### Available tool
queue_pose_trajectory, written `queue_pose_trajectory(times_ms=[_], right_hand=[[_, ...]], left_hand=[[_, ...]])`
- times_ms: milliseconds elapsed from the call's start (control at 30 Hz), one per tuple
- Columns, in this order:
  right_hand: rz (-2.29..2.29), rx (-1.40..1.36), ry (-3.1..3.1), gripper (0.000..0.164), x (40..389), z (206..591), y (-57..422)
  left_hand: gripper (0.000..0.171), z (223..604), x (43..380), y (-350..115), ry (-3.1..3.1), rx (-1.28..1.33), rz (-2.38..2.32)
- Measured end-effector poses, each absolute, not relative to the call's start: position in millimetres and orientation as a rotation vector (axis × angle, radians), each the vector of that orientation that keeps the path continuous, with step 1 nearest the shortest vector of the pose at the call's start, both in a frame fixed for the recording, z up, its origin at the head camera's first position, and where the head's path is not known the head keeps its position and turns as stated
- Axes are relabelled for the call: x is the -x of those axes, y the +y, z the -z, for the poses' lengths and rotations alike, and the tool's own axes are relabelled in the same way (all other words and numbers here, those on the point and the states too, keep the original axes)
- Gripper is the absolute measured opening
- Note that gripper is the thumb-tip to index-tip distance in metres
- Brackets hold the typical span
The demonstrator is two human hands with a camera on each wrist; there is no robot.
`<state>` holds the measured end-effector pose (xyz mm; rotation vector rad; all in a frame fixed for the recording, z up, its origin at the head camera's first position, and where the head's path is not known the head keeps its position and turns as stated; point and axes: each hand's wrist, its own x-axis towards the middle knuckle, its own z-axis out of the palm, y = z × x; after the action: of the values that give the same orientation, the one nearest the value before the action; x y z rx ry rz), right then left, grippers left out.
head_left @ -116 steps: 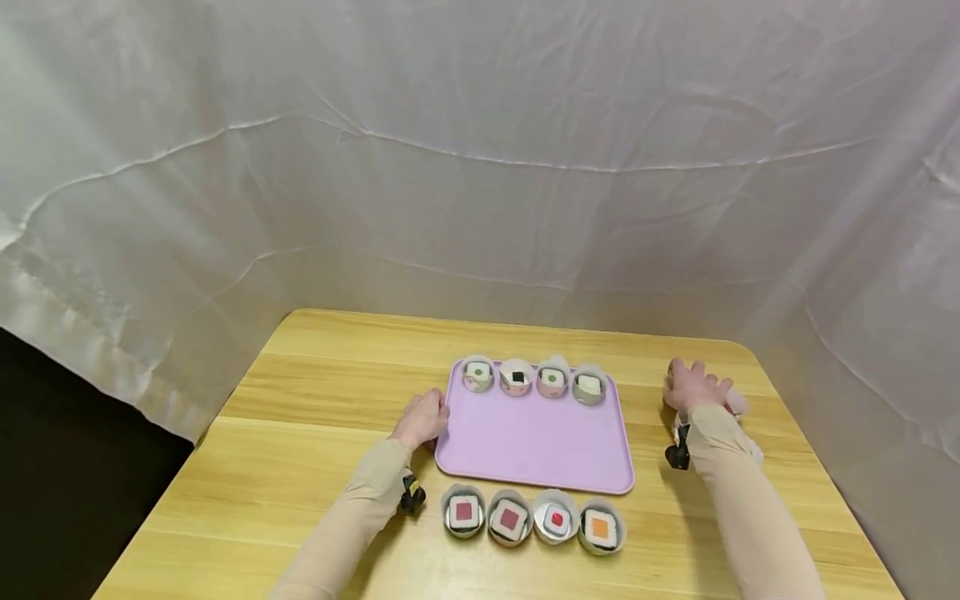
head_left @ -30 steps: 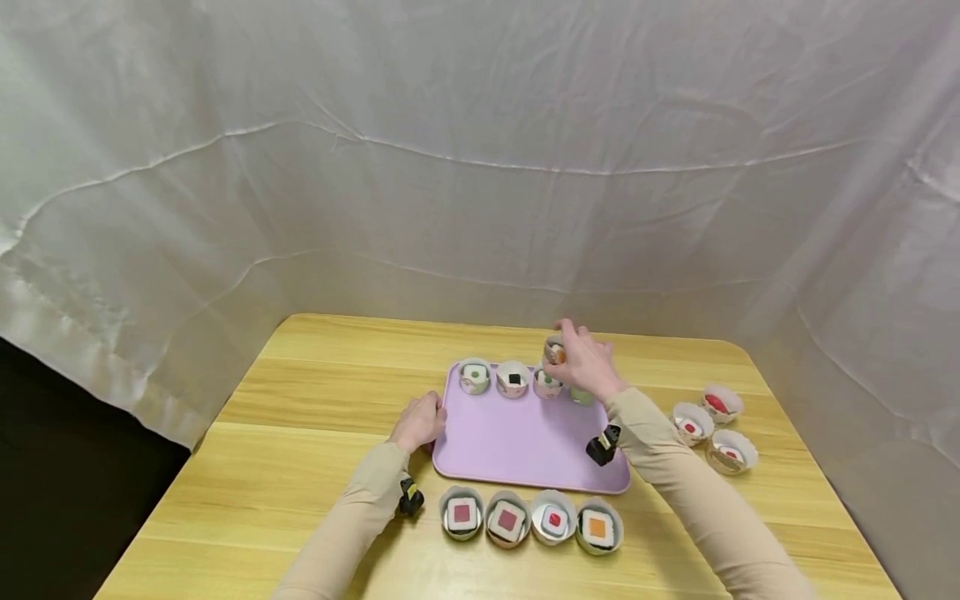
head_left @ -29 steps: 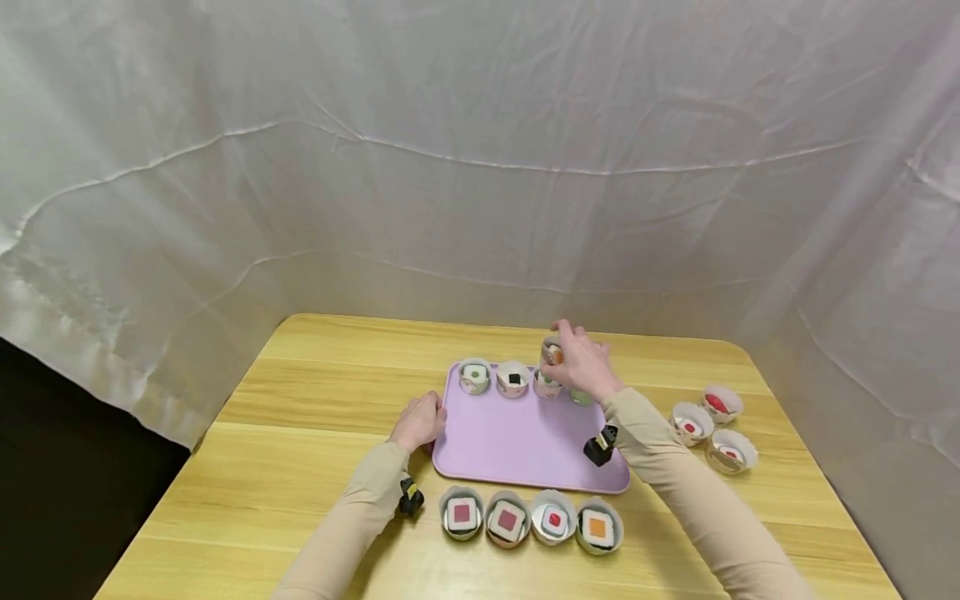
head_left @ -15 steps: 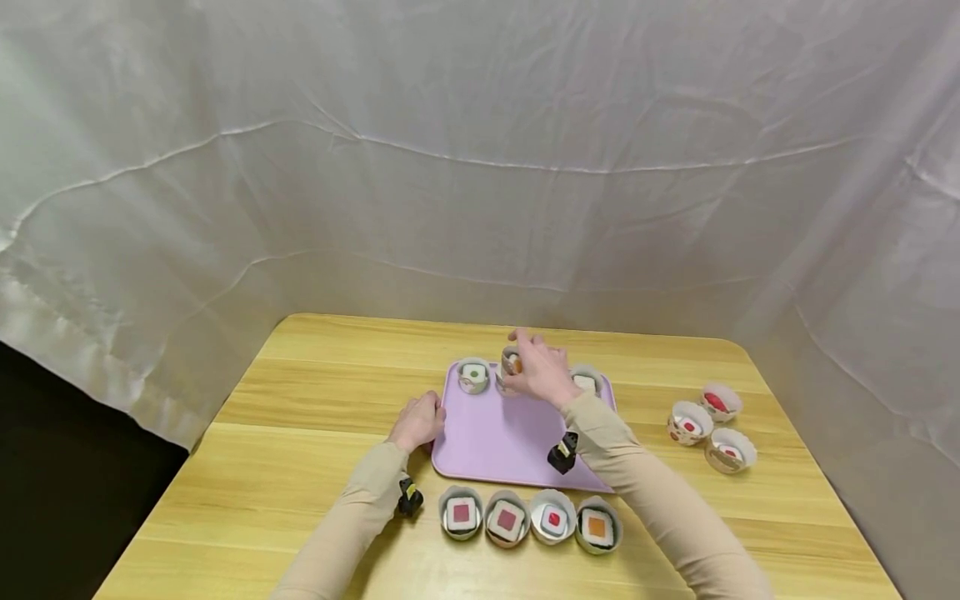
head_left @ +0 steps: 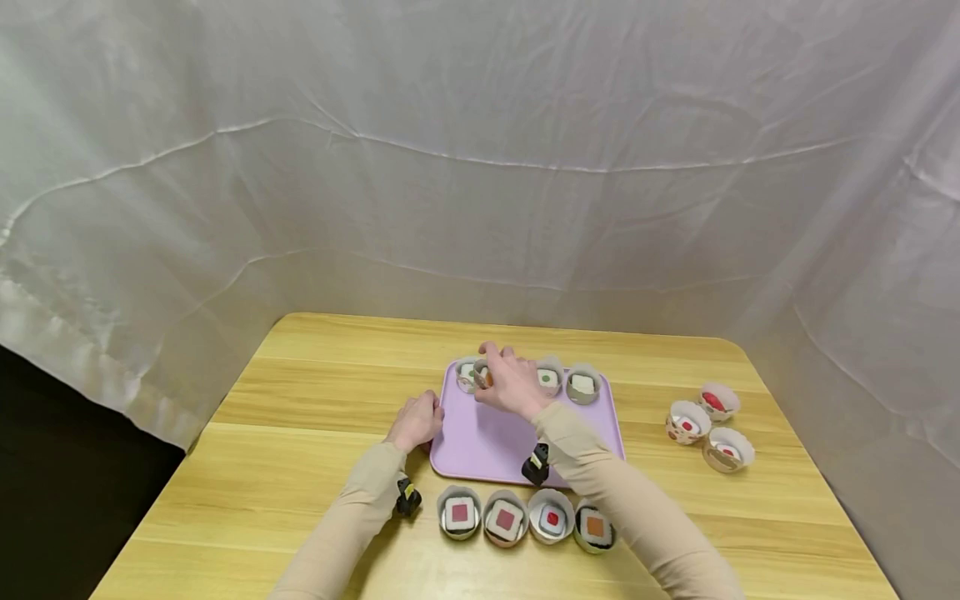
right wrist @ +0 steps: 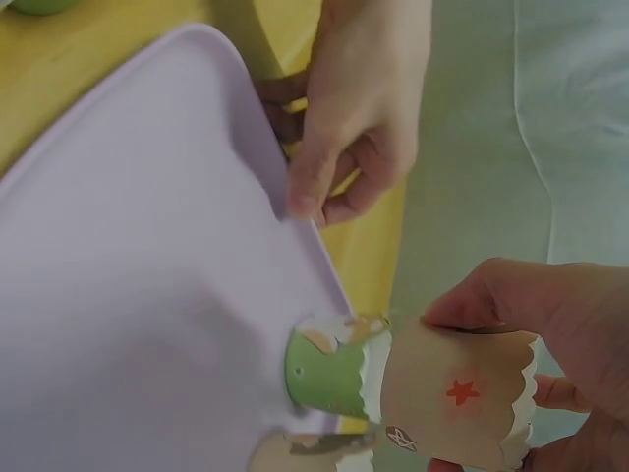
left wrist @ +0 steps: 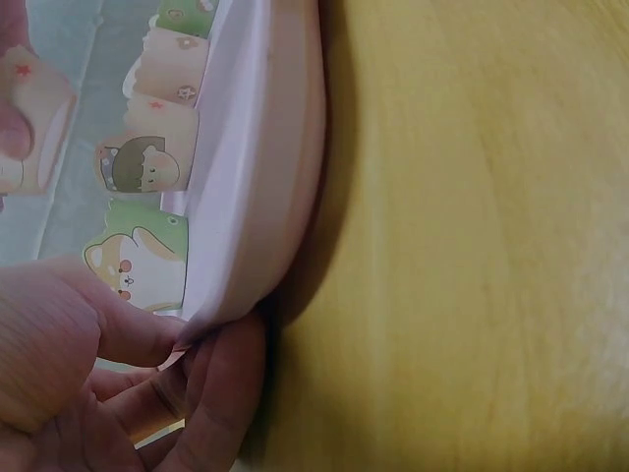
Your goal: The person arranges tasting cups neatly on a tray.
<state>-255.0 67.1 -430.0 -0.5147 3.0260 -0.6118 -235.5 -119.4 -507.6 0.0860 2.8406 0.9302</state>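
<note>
My left hand (head_left: 418,421) pinches the left rim of a lilac tray (head_left: 480,442), thumb on top and fingers under the edge in the left wrist view. My right hand (head_left: 513,385) grips a beige paper baking cup (right wrist: 457,393) with a red star, raised over the tray's back left corner. Something orange-topped shows inside it in the head view. Below it, a green paper cup (right wrist: 329,374) stands in that corner, the first in a back row. Farther right in the row are a pink cup (head_left: 550,379) and another green cup (head_left: 582,385); one between is hidden behind my right hand.
In front of the tray stands a row of several paper cups with square sushi pieces (head_left: 459,514). Three more cups, one with a red filling (head_left: 712,402), cluster on the wooden table (head_left: 322,375) at right. A pale curtain (head_left: 450,208) hangs behind.
My right hand has carried the beige cup from the right-hand group leftward along the back row to the tray's left corner, lowering it lately. My left hand has stayed on the rim.
</note>
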Motion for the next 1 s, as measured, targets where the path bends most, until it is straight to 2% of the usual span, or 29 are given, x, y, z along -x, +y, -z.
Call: queue_pose_trajectory(times_ms=[467, 1000], right_hand=[[0.555, 0.517, 3.003, 0.065, 246, 446, 45], [0.476, 0.555, 3.011, 0.049, 243, 461, 42]], left_hand=[[0.013, 509, 237, -121, 2.889, -0.102, -0.873], [0.013, 509, 238, -121, 2.888, -0.105, -0.869]])
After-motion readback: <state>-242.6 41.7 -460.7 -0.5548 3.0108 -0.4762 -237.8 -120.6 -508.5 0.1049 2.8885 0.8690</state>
